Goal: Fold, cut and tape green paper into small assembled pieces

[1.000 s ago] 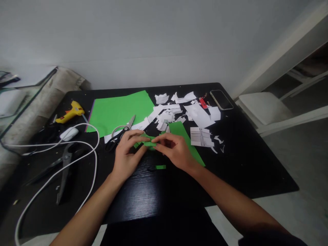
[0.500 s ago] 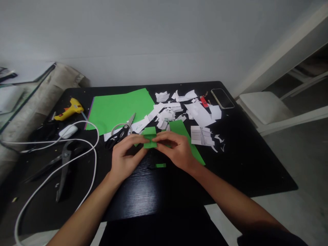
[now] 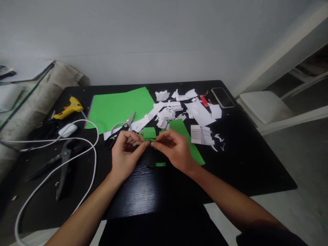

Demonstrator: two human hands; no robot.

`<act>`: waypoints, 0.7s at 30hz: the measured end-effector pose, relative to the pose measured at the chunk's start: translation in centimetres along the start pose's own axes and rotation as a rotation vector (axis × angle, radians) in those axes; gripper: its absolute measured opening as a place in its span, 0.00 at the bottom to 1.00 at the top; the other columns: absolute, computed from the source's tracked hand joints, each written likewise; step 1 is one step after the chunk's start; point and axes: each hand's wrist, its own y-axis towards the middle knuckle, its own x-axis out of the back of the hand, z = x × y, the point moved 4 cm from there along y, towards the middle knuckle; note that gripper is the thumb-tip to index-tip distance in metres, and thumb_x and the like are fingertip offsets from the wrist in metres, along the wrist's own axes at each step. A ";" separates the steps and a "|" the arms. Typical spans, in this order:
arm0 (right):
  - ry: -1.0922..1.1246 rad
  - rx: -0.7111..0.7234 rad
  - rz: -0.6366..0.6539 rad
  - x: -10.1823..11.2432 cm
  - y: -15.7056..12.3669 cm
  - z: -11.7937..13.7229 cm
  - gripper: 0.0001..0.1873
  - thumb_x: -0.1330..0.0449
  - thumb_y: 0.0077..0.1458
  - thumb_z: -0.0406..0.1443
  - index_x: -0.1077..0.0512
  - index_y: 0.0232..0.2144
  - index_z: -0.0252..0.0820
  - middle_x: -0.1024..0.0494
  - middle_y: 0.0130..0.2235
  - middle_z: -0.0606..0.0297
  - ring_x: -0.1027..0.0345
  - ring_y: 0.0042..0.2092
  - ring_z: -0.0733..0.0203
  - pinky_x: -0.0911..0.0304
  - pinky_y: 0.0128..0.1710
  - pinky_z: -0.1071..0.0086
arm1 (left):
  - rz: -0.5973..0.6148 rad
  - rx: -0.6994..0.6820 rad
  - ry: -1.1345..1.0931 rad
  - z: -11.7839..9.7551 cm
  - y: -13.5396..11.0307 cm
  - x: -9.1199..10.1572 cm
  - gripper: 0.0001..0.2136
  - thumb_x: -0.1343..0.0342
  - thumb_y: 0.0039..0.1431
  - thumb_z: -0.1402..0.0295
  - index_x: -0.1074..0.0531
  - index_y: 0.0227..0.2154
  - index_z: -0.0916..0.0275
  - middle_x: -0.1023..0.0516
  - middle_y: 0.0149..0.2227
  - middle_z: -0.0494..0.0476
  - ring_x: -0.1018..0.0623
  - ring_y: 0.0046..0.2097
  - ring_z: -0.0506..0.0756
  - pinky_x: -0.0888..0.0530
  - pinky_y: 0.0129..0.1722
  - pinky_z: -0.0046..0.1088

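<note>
A small folded piece of green paper (image 3: 149, 133) is pinched between both my hands above the black table. My left hand (image 3: 126, 153) grips its left end, thumb along the lower edge. On the right end, my right hand (image 3: 176, 150) closes finger and thumb, the two thumb tips almost meeting. A small green paper strip (image 3: 160, 164) lies on the table just below the hands. Black-handled scissors (image 3: 125, 127) rest beyond my left hand, partly on white paper. A green paper piece (image 3: 188, 140) lies partly behind my right hand.
Large green sheets (image 3: 120, 106) lie at the back left, near a yellow glue gun (image 3: 69, 108). White paper scraps (image 3: 166, 114) cover the back middle. A phone (image 3: 222, 97) sits at the back right. Large shears (image 3: 65, 160) and a looping white cable (image 3: 95, 164) occupy the left side.
The green paper, spread with its lower flap showing before, now looks folded narrower. My thumbs have moved up and together at its lower edge. Both hands keep hold.
</note>
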 end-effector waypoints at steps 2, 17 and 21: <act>0.037 -0.045 -0.011 0.0 -0.1 -0.1 0.18 0.22 0.50 0.42 0.27 0.34 0.47 0.17 0.34 0.68 0.19 0.36 0.59 0.19 0.42 0.61 | 0.008 0.045 -0.068 0.1 0.0 -0.3 0.16 0.25 0.55 0.70 0.29 0.37 0.58 0.18 0.32 0.47 0.18 0.31 0.50 0.20 0.34 0.25; 0.045 -0.048 0.079 0.2 0.4 0.2 0.05 0.33 0.60 0.38 0.16 0.35 0.47 0.14 0.38 0.65 0.18 0.39 0.58 0.19 0.45 0.61 | 0.180 0.057 0.135 -0.4 0.2 0.2 0.06 0.39 0.67 0.70 0.16 0.37 0.59 0.16 0.35 0.54 0.18 0.35 0.52 0.22 0.34 0.26; 0.010 -0.050 0.053 0.1 0.4 -0.4 0.07 0.26 0.53 0.39 0.18 0.34 0.46 0.15 0.36 0.65 0.18 0.40 0.57 0.20 0.46 0.61 | 0.148 0.102 0.124 -0.1 0.1 -0.1 0.02 0.34 0.62 0.70 0.18 0.37 0.60 0.17 0.35 0.53 0.20 0.32 0.50 0.23 0.31 0.25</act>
